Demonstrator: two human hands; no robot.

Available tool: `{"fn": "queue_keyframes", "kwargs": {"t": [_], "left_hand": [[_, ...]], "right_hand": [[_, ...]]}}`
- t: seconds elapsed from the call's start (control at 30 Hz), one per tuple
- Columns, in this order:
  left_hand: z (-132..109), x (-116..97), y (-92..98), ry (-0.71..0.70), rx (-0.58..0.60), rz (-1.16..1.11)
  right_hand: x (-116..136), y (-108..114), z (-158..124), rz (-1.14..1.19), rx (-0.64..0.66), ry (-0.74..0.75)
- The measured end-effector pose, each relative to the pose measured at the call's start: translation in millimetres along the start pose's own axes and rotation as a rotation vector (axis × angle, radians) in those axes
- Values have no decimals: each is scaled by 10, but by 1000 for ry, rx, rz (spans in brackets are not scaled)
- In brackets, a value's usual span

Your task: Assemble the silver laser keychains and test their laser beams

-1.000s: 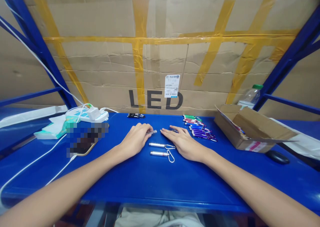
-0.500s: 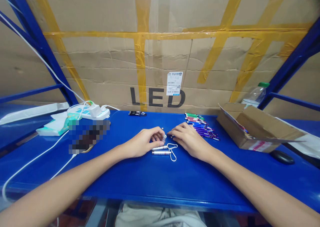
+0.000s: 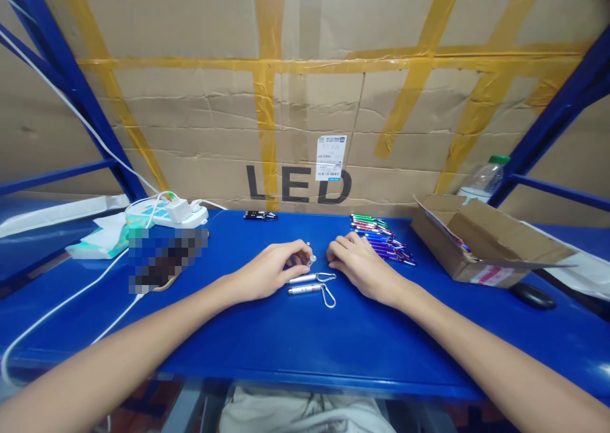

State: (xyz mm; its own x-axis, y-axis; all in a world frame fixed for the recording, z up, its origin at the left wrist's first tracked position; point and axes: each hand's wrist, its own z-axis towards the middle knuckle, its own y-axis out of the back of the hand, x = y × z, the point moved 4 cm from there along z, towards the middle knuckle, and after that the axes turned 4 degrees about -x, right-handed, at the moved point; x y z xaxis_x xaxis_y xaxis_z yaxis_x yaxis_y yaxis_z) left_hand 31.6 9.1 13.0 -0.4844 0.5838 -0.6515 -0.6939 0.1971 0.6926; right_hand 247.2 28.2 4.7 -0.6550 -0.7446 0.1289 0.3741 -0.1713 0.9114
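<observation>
The left hand (image 3: 267, 271) pinches a small shiny silvery piece (image 3: 312, 259) just beyond the farther slim silver metal cylinder (image 3: 303, 279), which lies crosswise, its left end nearest this hand; beyond its right end, the right hand (image 3: 365, 266) curls, contents hidden.

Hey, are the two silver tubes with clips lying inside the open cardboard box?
No, both silver tubes lie on the blue table beside the left hand.
</observation>
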Motion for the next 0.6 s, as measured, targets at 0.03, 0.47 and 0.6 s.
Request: {"fn": "queue_keyframes", "kwargs": {"t": [0.03, 0.47, 0.6], "left_hand": [[-1, -12, 4, -12, -2, 12], [-22, -63, 39, -132, -34, 217], [-16, -53, 11, -102, -20, 225]], "right_hand": [[8, 6, -1, 21, -11, -6], [234, 193, -30, 490, -272, -17], [273, 224, -18, 499, -269, 42]]}}
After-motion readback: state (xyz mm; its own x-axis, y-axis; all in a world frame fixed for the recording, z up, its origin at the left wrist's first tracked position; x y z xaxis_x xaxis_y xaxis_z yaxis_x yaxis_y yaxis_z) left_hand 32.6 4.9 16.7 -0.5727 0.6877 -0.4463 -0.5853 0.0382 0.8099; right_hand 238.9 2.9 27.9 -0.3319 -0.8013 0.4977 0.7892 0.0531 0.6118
